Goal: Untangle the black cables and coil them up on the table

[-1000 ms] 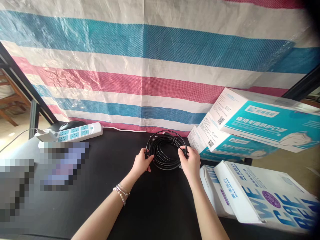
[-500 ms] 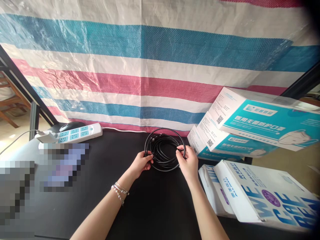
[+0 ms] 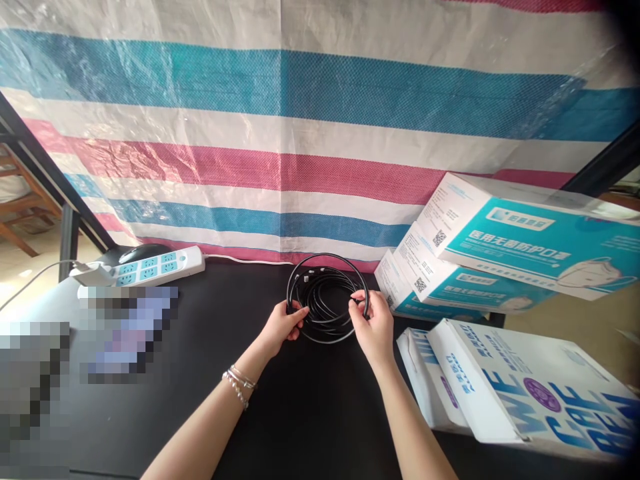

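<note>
Now I am pinching the black cable coil [image 3: 326, 298] with my left hand [image 3: 283, 326] and right hand [image 3: 373, 326], fingers pressed tight, gripping both sides so loops are staying together.

At the lower right of the frame, a white carton [image 3: 525, 387] shows large blue letters, cut off, that read about "WE CAR". At the right, two teal and white mask boxes [image 3: 530, 233] carry Chinese characters too small to read surely, and QR codes.
</note>
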Motion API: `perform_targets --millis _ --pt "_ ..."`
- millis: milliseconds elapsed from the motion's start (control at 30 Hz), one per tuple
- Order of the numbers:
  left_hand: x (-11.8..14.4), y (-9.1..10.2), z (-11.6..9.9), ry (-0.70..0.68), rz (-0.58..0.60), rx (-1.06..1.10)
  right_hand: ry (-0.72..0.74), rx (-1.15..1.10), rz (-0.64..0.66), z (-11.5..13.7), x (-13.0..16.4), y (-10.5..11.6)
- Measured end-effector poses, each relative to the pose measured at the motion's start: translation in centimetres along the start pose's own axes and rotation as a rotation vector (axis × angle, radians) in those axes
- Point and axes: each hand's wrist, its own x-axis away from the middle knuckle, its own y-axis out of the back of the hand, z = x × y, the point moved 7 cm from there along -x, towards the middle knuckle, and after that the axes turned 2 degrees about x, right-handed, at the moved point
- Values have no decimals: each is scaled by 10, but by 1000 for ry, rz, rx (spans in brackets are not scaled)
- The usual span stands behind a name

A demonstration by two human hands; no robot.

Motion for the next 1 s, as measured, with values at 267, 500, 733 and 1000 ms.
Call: perform_targets --millis 267,500,733,1000 --pt "1 4 -1 -16 -55 -91 -66 114 -68 -12 0 3" --pt "0 8 1 -58 -144 88 -107 213 -38 -18 1 3" --pt "3 7 -7 -67 -83 222 -41 99 -41 -7 0 4" --pt "-4 13 -11 -285 -123 0 -65 122 -54 -7 -1 7"
